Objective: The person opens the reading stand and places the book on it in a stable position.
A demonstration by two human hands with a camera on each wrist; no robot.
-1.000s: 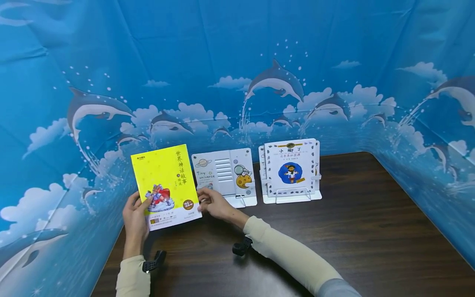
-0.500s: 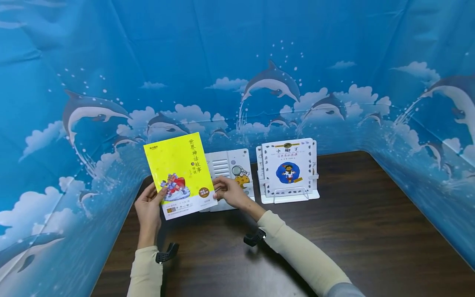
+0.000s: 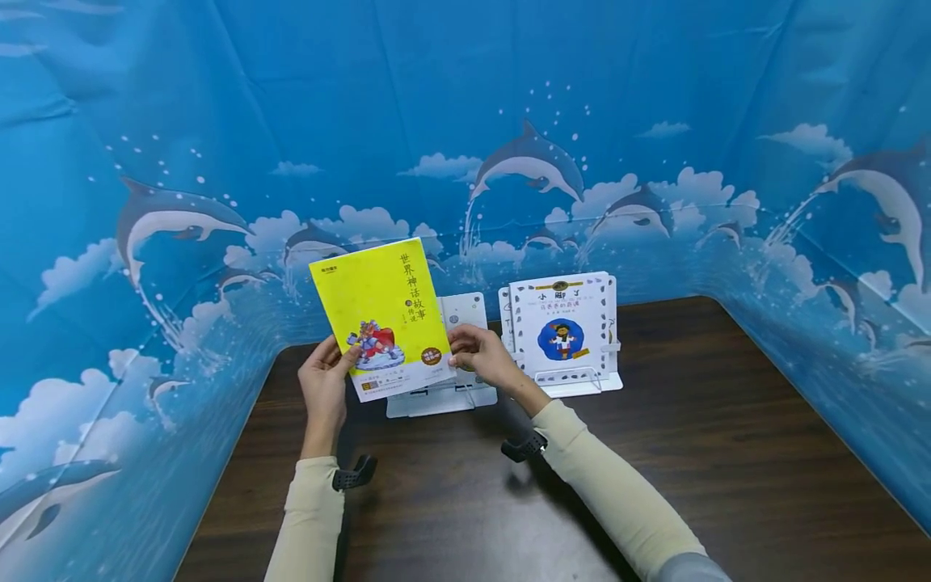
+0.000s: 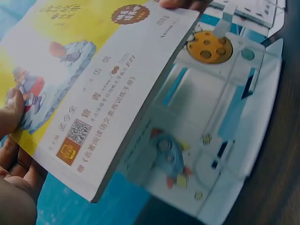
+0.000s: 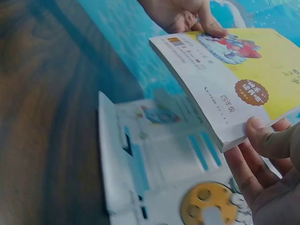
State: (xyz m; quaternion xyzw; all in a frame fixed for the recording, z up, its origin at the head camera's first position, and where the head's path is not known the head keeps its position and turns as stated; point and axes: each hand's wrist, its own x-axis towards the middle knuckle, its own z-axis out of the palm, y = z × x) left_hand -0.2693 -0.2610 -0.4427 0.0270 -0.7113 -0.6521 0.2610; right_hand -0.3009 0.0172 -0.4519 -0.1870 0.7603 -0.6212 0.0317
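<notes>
Both hands hold a yellow and white paperback book [image 3: 378, 307], its front cover facing up and tilted. My left hand [image 3: 325, 388] grips the lower left edge, thumb on the cover and fingers beneath. On the lower right edge my right hand [image 3: 483, 356] pinches the book the same way, as the right wrist view shows its thumb [image 5: 262, 133] on top. Behind and below the book stands a white bookstand [image 3: 444, 398] with a printed space pattern, largely hidden in the head view. In the left wrist view the book's lower edge hangs apart from the bookstand [image 4: 197, 140].
To the right, a second white bookstand [image 3: 614, 380] bears a white book [image 3: 562, 327] with a blue round picture, propped by a wire rest. The dark wooden table [image 3: 655, 436] carries both stands. A blue dolphin-print curtain [image 3: 465, 105] encloses the back and sides.
Both hands have carried the yellow book to the right and upward in the head view, so that it now covers most of the left bookstand. The white book stays on its stand.
</notes>
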